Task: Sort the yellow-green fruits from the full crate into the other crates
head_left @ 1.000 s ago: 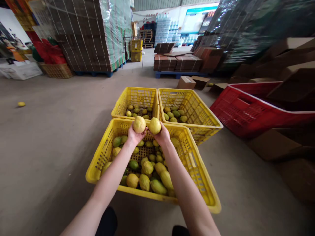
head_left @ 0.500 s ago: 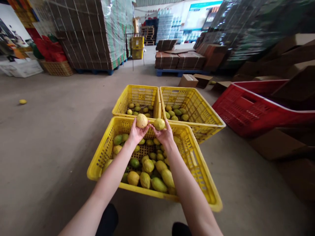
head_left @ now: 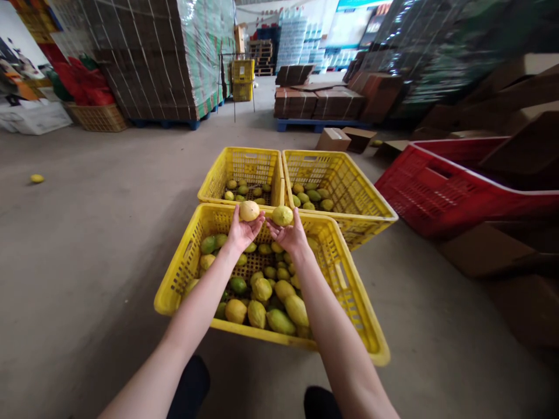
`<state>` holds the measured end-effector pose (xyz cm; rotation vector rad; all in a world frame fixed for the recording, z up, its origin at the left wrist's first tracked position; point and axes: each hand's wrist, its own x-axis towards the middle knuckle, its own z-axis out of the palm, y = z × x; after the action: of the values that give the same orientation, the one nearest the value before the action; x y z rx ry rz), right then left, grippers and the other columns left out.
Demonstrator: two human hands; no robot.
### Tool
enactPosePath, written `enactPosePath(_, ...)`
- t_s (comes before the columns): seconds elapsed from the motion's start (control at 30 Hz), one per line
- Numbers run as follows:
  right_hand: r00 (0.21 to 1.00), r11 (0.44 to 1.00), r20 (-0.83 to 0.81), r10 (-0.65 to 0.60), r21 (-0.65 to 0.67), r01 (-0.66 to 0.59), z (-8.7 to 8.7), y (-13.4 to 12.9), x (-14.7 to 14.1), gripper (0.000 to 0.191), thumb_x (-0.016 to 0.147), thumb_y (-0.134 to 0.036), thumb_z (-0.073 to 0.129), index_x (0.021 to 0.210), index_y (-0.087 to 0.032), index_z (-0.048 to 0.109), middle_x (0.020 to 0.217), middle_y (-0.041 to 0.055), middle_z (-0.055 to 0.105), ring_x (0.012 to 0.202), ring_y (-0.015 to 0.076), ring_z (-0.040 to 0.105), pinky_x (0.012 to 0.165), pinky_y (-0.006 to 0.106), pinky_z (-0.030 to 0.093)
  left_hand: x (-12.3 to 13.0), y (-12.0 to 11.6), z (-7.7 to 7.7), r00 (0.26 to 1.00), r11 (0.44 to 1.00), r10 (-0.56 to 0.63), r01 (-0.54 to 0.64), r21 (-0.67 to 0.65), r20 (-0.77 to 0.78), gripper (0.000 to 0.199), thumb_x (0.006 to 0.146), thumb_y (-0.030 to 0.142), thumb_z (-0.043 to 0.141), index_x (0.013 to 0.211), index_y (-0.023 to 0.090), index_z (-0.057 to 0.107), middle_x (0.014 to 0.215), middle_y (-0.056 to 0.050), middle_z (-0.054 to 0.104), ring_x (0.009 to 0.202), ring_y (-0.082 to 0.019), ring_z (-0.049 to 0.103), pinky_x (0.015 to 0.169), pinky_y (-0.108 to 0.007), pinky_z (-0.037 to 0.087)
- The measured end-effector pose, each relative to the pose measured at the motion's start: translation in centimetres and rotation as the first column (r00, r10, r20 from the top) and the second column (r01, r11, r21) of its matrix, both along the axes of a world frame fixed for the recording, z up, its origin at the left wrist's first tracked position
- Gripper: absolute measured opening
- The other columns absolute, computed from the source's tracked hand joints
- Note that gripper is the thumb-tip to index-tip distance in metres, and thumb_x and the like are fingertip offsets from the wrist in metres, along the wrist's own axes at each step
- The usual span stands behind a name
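Observation:
My left hand (head_left: pixel 243 231) holds a pale yellow fruit (head_left: pixel 249 210) on its upturned palm and fingers. In my right hand (head_left: pixel 289 234) rests a greener yellow fruit (head_left: pixel 282 216), the thumb along its right side. Both hands are side by side above the far part of the near yellow crate (head_left: pixel 353 291), which holds several green and yellow fruits (head_left: pixel 262 289). Beyond it stand a back left yellow crate (head_left: pixel 213 177) and a back right yellow crate (head_left: pixel 362 192), each with several fruits at the bottom.
A red crate (head_left: pixel 441 192) stands at the right beside cardboard boxes (head_left: pixel 484 250). One yellow fruit (head_left: pixel 37 178) lies on the floor at the left. Farther back are a wrapped stack (head_left: pixel 144 64) and flat cartons on a blue pallet (head_left: pixel 323 124).
The view has shifted slightly, so the crates sit a little higher in the picture. My hands have parted a little, each still with its fruit.

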<state>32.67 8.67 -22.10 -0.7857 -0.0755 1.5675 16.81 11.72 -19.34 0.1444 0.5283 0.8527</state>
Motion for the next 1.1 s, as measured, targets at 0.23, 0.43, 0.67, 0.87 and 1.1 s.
enactPosePath(0.23,0.997,0.996,0.0,-0.073,0.051,0.073,0.7,-0.3,0.1,0.046,0.097,-0.057,0.044,0.1,-0.016,0.064,0.074,0.0103,0.074,0.062,0.0196,0.071,0.054,0.028,0.062,0.4,0.1,-0.5,0.997,0.997,0.07,-0.069,0.019,-0.035,0.054,0.1,0.051,0.043,0.122,0.005,0.062,0.092,-0.016,0.073,0.076,-0.019,0.072,0.063,-0.023,0.061)
enactPosePath(0.43,0.994,0.967,0.009,-0.11,0.234,0.105,1.7,-0.8,0.6,0.034,0.092,-0.052,0.054,0.094,-0.02,0.065,0.081,0.007,0.076,0.061,0.019,0.07,0.047,0.028,0.058,0.9,-0.3,-0.7,0.949,0.946,0.3,-0.283,0.156,-0.099,0.025,0.094,0.023,0.058,0.118,0.024,0.063,0.114,-0.005,0.069,0.101,-0.017,0.068,0.078,-0.027,0.061)
enactPosePath(0.67,0.994,0.953,0.064,-0.087,0.295,0.064,2.1,-1.2,-0.2,0.04,0.09,-0.057,0.052,0.085,-0.02,0.066,0.073,0.0052,0.075,0.054,0.0188,0.069,0.043,0.027,0.055,0.9,-1.3,-0.5,0.981,0.964,0.173,-0.151,0.221,-0.086,0.041,0.098,0.052,0.046,0.124,0.026,0.065,0.106,-0.007,0.069,0.092,-0.021,0.067,0.076,-0.034,0.059)
enactPosePath(0.87,0.981,0.952,0.043,-0.191,0.252,0.174,2.0,-0.9,-0.8,0.028,0.092,-0.047,0.059,0.084,-0.021,0.063,0.07,0.0019,0.075,0.053,0.0165,0.069,0.049,0.027,0.059,0.7,-1.5,-0.4,0.982,0.939,0.171,-0.136,0.316,-0.086,0.03,0.098,0.03,0.05,0.123,0.027,0.066,0.097,-0.003,0.069,0.078,-0.013,0.065,0.077,-0.026,0.056)
enactPosePath(1.1,0.973,0.954,-0.001,-0.229,0.2,0.224,1.6,-0.9,-1.0,0.028,0.095,-0.045,0.057,0.084,-0.02,0.065,0.065,0.0,0.072,0.052,0.0158,0.069,0.056,0.028,0.061,0.9,-1.4,-0.2,0.975,0.917,0.217,-0.19,0.351,-0.04,0.034,0.085,0.007,0.064,0.113,0.024,0.07,0.094,0.001,0.069,0.079,-0.009,0.066,0.084,-0.023,0.055)
